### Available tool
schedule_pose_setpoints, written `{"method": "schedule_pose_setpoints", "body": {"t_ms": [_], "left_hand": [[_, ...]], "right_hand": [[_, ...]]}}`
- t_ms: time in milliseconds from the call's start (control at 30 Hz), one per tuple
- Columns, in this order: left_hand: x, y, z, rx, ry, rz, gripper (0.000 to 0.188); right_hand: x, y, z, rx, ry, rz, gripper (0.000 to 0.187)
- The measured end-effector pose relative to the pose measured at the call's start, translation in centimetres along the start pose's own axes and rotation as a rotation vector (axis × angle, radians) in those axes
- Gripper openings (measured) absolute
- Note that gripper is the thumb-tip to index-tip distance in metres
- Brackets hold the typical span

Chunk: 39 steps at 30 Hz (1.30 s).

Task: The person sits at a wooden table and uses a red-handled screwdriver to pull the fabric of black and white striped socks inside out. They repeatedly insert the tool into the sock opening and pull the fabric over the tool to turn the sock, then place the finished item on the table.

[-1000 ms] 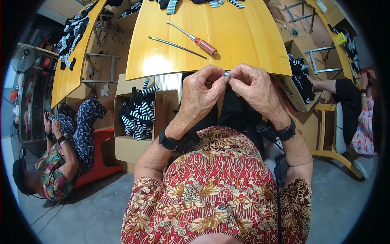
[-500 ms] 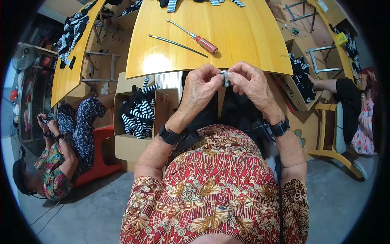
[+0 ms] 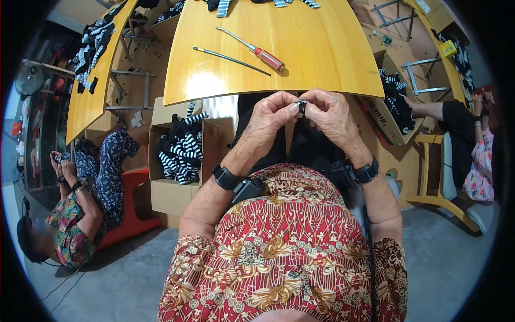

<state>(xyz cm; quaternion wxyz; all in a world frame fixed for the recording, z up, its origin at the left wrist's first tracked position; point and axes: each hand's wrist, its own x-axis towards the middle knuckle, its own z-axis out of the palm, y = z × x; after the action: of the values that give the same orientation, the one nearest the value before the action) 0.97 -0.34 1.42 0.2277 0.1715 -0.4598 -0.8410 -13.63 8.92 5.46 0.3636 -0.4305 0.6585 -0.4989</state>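
While both hands meet just off the near edge of the tabletop (image 3: 322, 45), close to its middle, a small black thing (image 3: 302, 109) is held between them, above the dark pants (image 3: 276, 142). The left hand (image 3: 266, 119) has its thumb and finger pressed close together on one side of it. The right hand (image 3: 335, 117) pinches it from the other side, fingers curled in. The fingers hide most of it, so I cannot tell its full shape. On the tabletop, a red screwdriver (image 3: 266, 57) lies with its handle toward the near edge and its tip toward the far left corner. A thin black rod (image 3: 232, 60) lies beside it, nearer the left edge. Striped cloth (image 3: 223, 8) sits along the far edge. Below the near left corner, the left box (image 3: 174, 197) holds black and white striped pieces (image 3: 185, 153). Past the near right corner, the right box (image 3: 390, 129) has dark print (image 3: 380, 119) on its side. Some marks show on a yellow pack (image 3: 448, 49), too small to read.
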Motion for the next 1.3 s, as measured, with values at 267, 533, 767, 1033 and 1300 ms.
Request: {"method": "schedule_pose_setpoints", "body": {"t_ms": [267, 533, 767, 1033, 1300], "left_hand": [[0.3, 0.7, 1.5, 0.508, 0.137, 0.165, 0.015], [-0.2, 0.6, 0.7, 0.95, 0.226, 0.331, 0.013], [0.3, 0.0, -0.8, 1.18, 0.212, 0.384, 0.013], [-0.5, 0.6, -0.7, 0.209, 0.103, -0.157, 0.012], [-1.1, -0.7, -1.2, -0.372, -0.023, -0.209, 0.015]], "right_hand": [[0.3, 0.9, 0.2, -0.159, 0.075, -0.14, 0.012], [-0.1, 1.1, 0.7, -0.172, 0.119, -0.212, 0.01], [-0.2, 2.6, 1.6, 0.334, -0.04, 0.044, 0.008], [-0.9, 2.1, 0.9, 0.115, -0.001, -0.007, 0.01], [-0.3, 3.1, 2.1, 0.0, 0.2, -0.124, 0.007]]}}
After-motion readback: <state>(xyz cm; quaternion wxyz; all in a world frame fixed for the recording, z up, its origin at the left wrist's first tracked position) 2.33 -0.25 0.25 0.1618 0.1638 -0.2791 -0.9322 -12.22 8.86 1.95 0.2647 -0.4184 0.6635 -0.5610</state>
